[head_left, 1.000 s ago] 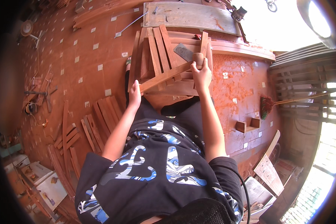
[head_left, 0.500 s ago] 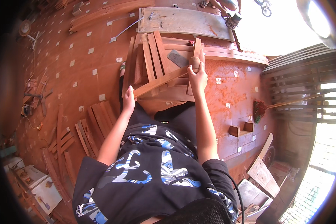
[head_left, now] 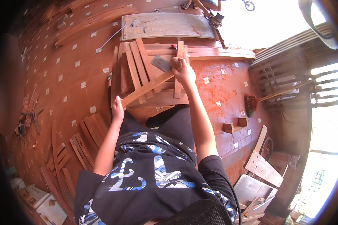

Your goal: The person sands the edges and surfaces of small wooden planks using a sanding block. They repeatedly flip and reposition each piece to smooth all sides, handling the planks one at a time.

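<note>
Head view: the left hand [head_left: 118, 108] grips the near end of a long wooden slat [head_left: 148, 88] that lies slantwise across a slatted wooden frame [head_left: 139, 63] on the red floor [head_left: 75, 86]. The right hand [head_left: 183, 69] is closed around a flat grey tool [head_left: 161, 63] at the slat's far end. The slat looks stiff, light and rough-edged; it is best held near its ends, clear of the blade.
</note>
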The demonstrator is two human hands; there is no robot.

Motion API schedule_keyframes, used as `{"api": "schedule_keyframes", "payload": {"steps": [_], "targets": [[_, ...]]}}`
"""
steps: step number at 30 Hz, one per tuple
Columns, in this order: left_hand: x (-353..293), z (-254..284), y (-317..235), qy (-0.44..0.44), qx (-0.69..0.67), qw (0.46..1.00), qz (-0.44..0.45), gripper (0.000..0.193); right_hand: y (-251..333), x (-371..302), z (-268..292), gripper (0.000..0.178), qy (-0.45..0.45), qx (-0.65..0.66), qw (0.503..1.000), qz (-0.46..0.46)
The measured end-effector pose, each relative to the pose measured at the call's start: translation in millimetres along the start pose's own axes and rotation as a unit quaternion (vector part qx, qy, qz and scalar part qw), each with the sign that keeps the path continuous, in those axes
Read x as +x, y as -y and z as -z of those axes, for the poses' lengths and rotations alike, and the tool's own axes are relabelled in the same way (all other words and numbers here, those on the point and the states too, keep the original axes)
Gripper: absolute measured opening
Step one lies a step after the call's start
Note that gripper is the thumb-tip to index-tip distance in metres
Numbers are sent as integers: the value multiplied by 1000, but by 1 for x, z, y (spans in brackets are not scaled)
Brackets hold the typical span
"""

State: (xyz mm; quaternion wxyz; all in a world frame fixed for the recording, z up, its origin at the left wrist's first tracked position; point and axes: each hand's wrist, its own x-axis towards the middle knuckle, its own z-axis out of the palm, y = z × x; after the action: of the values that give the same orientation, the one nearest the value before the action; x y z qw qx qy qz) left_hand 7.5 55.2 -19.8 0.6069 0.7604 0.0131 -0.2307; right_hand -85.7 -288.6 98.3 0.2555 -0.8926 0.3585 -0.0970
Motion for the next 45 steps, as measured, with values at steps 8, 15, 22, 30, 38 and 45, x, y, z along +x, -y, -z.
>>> {"api": "schedule_keyframes", "payload": {"steps": [8, 15, 22, 30, 38, 45], "targets": [[-1, 0, -18, -107, 318, 914, -226, 32, -16, -23, 0, 58, -26, -42, 998, 38], [-29, -52, -74, -64, 458, 799, -385, 27, 12, -12, 3, 58, 29, -82, 996, -13], [-24, -71, -74, -21, 497, 800, -336, 42, 2, -3, -7, 68, 17, -95, 995, -16], [-25, -67, -71, -12, 423, 825, -376, 40, -6, 6, -19, 84, -7, -121, 993, 13], [-29, -67, -68, -18, 477, 784, -398, 53, 5, 15, -21, 70, -40, -116, 992, -6], [-23, -70, -59, -31, 534, 747, -394, 56, 6, -14, -24, 81, -74, -99, 992, -2]]}}
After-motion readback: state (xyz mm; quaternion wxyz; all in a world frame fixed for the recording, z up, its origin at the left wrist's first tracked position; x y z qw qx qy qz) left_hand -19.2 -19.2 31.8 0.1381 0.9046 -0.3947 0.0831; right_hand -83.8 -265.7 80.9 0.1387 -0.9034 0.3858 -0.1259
